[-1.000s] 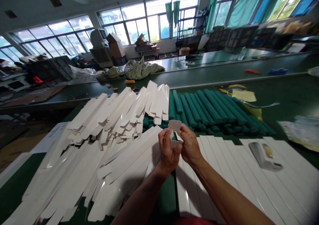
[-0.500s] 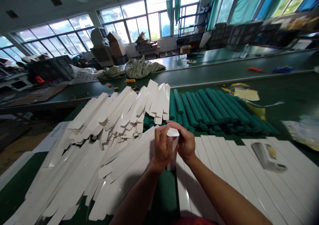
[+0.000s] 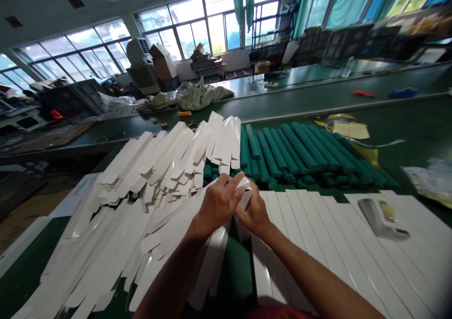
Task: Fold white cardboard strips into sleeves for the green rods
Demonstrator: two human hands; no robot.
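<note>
1. While both hands meet at center, the left hand (image 3: 219,200) and right hand (image 3: 254,211) pinch the white box (image 3: 245,194) end.
2. Green rods (image 3: 300,154) lie at one o'clock on the worktop (image 3: 416,131).

A long, narrow white cardboard box (image 3: 243,215) stands nearly upright, its top end closed between both hands. Its lower end rests near the green bench (image 3: 236,272), between flat white blanks.
</note>
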